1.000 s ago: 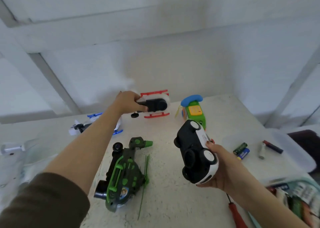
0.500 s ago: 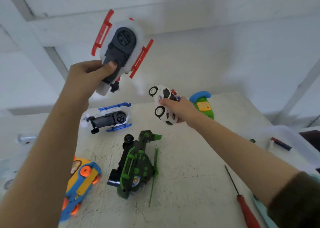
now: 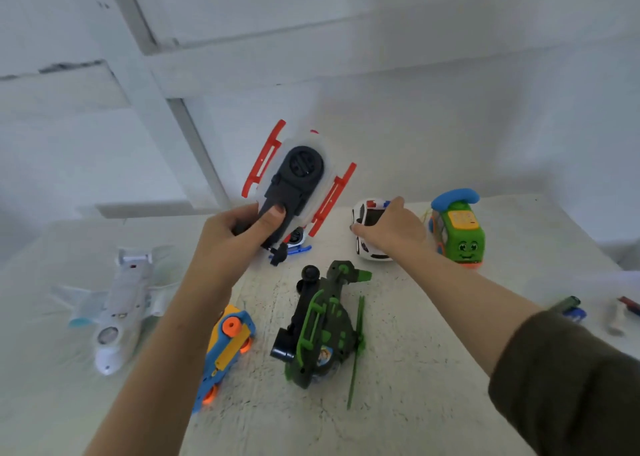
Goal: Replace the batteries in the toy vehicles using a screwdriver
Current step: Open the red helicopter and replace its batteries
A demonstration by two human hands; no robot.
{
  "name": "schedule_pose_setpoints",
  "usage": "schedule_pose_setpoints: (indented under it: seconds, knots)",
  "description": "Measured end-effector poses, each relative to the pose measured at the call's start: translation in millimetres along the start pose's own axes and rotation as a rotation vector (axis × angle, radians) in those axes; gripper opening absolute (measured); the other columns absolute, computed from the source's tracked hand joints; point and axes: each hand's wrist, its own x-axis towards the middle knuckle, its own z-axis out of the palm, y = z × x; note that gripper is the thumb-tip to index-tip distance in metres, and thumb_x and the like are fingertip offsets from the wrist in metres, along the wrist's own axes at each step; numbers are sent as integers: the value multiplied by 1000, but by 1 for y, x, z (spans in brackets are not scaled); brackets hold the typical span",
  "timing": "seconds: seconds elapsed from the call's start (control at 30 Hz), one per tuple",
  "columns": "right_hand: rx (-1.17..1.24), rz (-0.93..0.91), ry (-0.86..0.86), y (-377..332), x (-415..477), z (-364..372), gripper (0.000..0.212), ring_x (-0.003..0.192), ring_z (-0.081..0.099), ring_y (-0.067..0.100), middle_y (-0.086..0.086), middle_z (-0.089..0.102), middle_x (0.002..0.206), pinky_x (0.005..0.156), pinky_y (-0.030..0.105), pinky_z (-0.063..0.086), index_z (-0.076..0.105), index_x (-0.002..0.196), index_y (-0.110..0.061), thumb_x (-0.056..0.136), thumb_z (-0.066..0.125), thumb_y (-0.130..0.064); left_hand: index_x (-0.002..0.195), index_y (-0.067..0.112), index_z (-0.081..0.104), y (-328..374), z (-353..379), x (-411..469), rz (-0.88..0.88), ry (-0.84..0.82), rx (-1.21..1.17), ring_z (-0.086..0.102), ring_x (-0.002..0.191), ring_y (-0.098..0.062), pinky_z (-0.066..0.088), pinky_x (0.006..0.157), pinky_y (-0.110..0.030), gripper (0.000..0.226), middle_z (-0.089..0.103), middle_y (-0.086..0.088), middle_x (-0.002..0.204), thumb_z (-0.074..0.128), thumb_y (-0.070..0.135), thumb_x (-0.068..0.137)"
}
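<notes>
We see our left grip (image 3: 239,237) closed round the tail end of the red-and-white toy helicopter (image 3: 301,171), with the thumb pressed flat on its dark underside. The helicopter is raised clear of the bench (image 3: 415,403), belly turned towards us, its red skids on either side.

Our right grip (image 3: 388,234) reaches forward and curls over the roof of the white toy car (image 3: 367,213), which sits on its wheels on the far part of the bench. Just beside the car, to its right, stands the green toy train (image 3: 460,234) with a smiling face and a blue handset on top.

Between our forearms the dark-green toy helicopter (image 3: 322,331) lies on its side, its underside facing us. Near it on the left, partly hidden under our left forearm, lies the blue-and-orange toy vehicle (image 3: 228,348). Farther left rests the white toy plane (image 3: 117,310). A blue skid of another toy (image 3: 298,249) shows just below the raised helicopter; most of it is hidden.

At the right edge lie a few batteries (image 3: 568,306), blurred, well apart from the toys.
</notes>
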Motion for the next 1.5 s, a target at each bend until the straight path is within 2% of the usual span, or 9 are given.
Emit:
schedule_pose_setpoints:
  seconds: [0.3, 0.53, 0.73, 0.9, 1.1, 1.17, 1.3, 1.43, 1.5]
  knots:
    - [-106, -26, -8, 6, -4, 0, 56, 106, 57, 30, 11, 57, 115, 71, 34, 44, 39, 124, -13, 86, 56, -51, 71, 27, 65, -16, 1, -18, 4, -41, 29, 45, 68, -22, 34, 65, -31, 19, 56, -16, 77, 62, 44, 79]
    - [-98, -89, -13, 11, -5, -2, 54, 103, 57, 28, 11, 58, 114, 73, 37, 49, 42, 122, -14, 86, 58, -50, 88, 0, 67, -25, 2, -25, -23, -29, 3, 44, 72, -21, 33, 66, -31, 49, 53, -13, 79, 61, 47, 76]
    - [-150, -93, 31, 14, -11, 1, 54, 101, 58, 28, 11, 58, 113, 70, 36, 48, 41, 123, -13, 89, 52, -54, 71, 28, 70, -24, 4, -31, -55, 5, -44, 54, 74, -24, 41, 71, -33, 17, 64, -22, 78, 64, 38, 82]
    - [-133, -84, 43, 20, -19, -7, 54, 103, 58, 30, 15, 58, 116, 68, 34, 41, 40, 124, -7, 96, 38, -52, 57, 37, 74, -18, 13, -35, -96, 1, -99, 63, 66, -6, 48, 70, -21, 22, 71, 7, 66, 63, 42, 76]
    - [426, -266, 145, 6, -60, -52, 36, 83, 55, 9, 0, 61, 104, 68, 22, 41, 51, 120, -13, 101, 36, -39, 56, 34, 74, -13, 28, -46, -124, 3, -160, 62, 60, -2, 51, 63, -17, 24, 70, 8, 65, 63, 43, 75]
    - [744, -278, 70, -2, -82, -73, 33, 75, 55, 5, -7, 60, 91, 65, 18, 45, 52, 115, -15, 102, 33, -39, 59, 30, 73, -11, 35, -53, -114, 16, -190, 63, 58, -1, 50, 58, -12, 26, 71, 8, 64, 65, 36, 83]
    - [935, -272, -159, -10, -109, -100, 19, 80, 60, 10, 3, 61, 107, 79, 31, 52, 48, 107, -36, 100, 32, -45, 73, 27, 73, -8, 49, -69, -39, 51, -111, 61, 61, -1, 46, 56, -9, 15, 70, 5, 66, 67, 34, 85]
    - [890, -499, -308, 2, -145, -115, 66, 87, 65, 5, -3, 62, 102, 76, 21, 54, 34, 130, -34, 71, 55, -54, 103, 23, 73, -3, 58, -85, 73, 137, 3, 64, 72, -6, 46, 57, -13, 50, 71, 6, 80, 62, 58, 70]
    - [951, -519, -257, 8, -153, -119, 63, 88, 67, 8, 1, 65, 98, 74, 22, 57, 36, 131, -28, 76, 63, -42, 103, 23, 72, 3, 61, -94, 150, 171, 56, 63, 67, -6, 45, 53, -11, 44, 69, 10, 73, 68, 56, 74]
